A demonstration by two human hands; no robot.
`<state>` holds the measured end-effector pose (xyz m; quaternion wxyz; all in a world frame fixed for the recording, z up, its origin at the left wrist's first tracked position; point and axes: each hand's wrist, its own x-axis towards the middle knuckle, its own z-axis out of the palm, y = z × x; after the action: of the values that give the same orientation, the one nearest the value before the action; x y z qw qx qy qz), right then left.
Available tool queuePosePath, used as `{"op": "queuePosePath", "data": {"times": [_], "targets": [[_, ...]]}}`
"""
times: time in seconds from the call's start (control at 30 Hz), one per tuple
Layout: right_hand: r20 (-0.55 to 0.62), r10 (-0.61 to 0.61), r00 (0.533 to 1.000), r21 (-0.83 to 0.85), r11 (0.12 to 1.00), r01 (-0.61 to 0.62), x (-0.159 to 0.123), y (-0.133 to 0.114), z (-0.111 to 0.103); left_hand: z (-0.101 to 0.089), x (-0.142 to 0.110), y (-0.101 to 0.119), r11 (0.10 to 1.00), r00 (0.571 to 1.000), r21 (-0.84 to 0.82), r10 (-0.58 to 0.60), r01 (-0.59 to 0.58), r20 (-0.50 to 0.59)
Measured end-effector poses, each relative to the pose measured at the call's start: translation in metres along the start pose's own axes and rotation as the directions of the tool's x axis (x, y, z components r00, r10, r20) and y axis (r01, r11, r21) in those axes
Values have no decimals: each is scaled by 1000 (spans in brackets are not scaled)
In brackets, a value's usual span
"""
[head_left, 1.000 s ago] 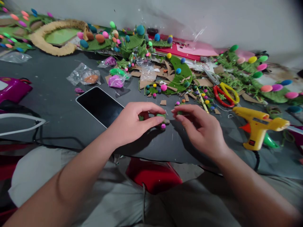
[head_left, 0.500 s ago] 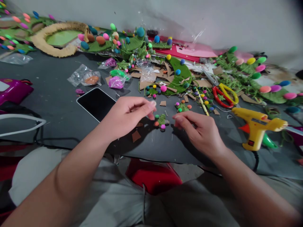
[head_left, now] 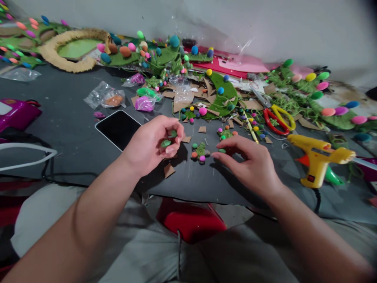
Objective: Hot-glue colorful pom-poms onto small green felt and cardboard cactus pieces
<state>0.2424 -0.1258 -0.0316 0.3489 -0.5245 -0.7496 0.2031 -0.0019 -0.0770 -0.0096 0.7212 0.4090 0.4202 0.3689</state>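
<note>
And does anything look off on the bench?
Mostly clutter: cardboard scraps lie loose near the left hand, with more strewn around the green crescent. The tan ring has a gap and ragged edges; can't tell if that's damage.

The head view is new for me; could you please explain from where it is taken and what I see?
There is no machine: a person's bare left hand curls around small green pieces, and the bare right hand holds another green piece. A camera worn on the head looks forward and down at them. On the dark table lie a dark-screened device, a yellow glue gun and, between the hands, a small green ornament with coloured balls.
</note>
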Motion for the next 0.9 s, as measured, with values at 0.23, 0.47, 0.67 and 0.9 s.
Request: {"op": "queuePosePath", "data": {"times": [0.23, 0.47, 0.67, 0.9], "targets": [[132, 47, 990, 70, 996, -57, 1, -1, -2, 3, 3, -4, 997, 999, 68, 48, -47, -4], [66, 41, 997, 101, 994, -48, 0, 2, -2, 1, 1, -7, 998, 998, -3, 69, -69, 5], [85, 60, 995, 110, 992, -70, -1, 4, -2, -3, 1, -5, 994, 994, -34, 103, -104, -30], [78, 39, 996, 79, 996, -46, -1, 4, -3, -14, 0, 2, 985, 984, -4, 171, -172, -46]]}}
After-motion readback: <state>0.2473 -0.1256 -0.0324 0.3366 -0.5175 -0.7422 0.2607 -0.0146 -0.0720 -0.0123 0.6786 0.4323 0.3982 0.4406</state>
